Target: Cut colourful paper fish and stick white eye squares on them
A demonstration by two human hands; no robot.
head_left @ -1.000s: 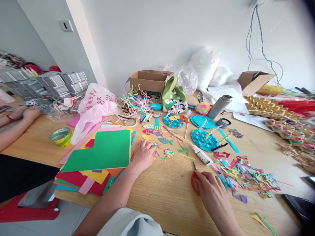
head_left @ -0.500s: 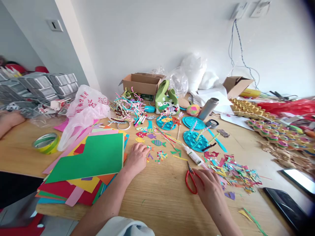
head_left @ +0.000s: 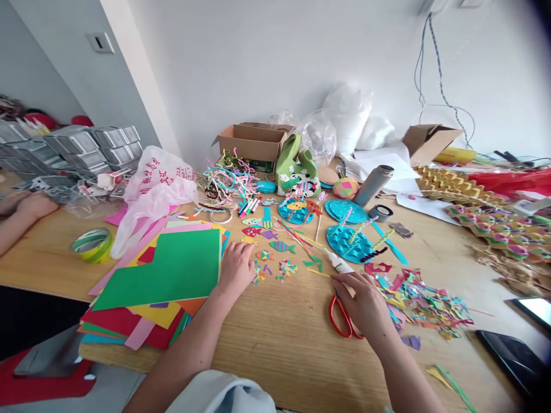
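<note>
My left hand (head_left: 236, 267) rests on the wooden table (head_left: 284, 344), fingers loosely down, at the right edge of a stack of coloured paper topped by a green sheet (head_left: 172, 267). Small paper fish (head_left: 282, 246) and confetti bits lie just right of it. My right hand (head_left: 364, 298) lies with fingers stretched out, its fingertips at the lower end of a white glue bottle (head_left: 337, 262). Red-handled scissors (head_left: 340, 318) lie on the table against that hand's left side, not gripped.
A pile of paper scraps (head_left: 422, 298) lies right of my right hand, teal plates (head_left: 348, 241) behind it. A tape roll (head_left: 92, 244), plastic bag (head_left: 155, 183), cardboard box (head_left: 252, 140), steel flask (head_left: 373, 184) and phone (head_left: 514, 358) surround. Another person's hands (head_left: 26, 203) rest far left.
My right hand has left the scissors' handles and slid forward to the glue bottle's end. My left hand has drawn back a little toward the paper stack.
</note>
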